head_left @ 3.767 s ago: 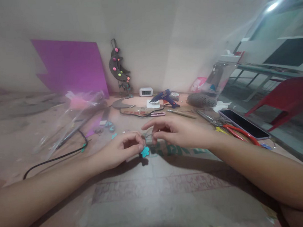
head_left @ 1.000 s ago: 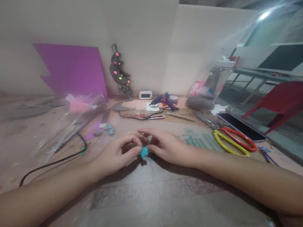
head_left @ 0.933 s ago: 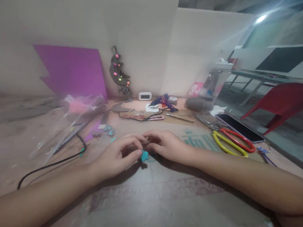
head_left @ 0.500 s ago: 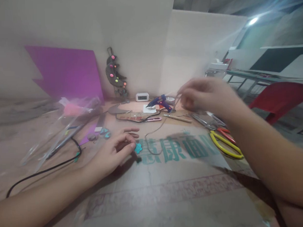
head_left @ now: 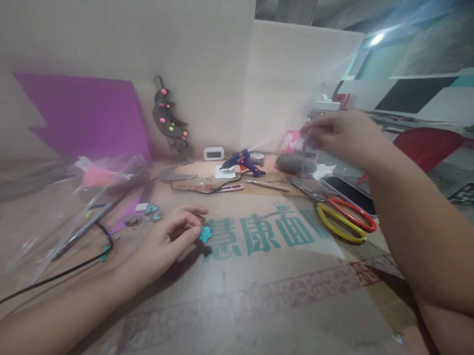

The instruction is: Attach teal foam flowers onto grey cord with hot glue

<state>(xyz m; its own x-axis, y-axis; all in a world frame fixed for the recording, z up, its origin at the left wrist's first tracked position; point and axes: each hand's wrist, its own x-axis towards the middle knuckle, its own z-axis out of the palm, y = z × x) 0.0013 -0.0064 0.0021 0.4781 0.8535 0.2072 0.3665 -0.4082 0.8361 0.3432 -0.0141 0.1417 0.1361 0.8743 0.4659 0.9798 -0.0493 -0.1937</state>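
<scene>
A small teal flower-shaped piece [head_left: 205, 234] is pinched at the fingertips of my left hand [head_left: 180, 232], which rests low over the printed sheet [head_left: 248, 280]. My right hand [head_left: 338, 135] is raised at the right, above the ball of grey yarn [head_left: 294, 164]. Its thumb and fingers are pinched together and blurred. A thin grey strand of yarn [head_left: 271, 215] trails over the sheet's green lettering; the stretch between it and my right fingers is hard to make out.
Behind the sheet are a blue glue gun [head_left: 242, 163], a pink cutter [head_left: 232, 188], a wooden stick [head_left: 268, 185] and a small clock [head_left: 213, 153]. Scissors [head_left: 342, 223] with yellow and red handles and a phone [head_left: 348, 193] lie right. A black cable [head_left: 65, 269] and clear plastic [head_left: 67, 219] lie left.
My right hand has moved right and slightly up, and the yarn strand on the sheet has slid right. My left hand keeps the flower piece; the view has turned slightly right.
</scene>
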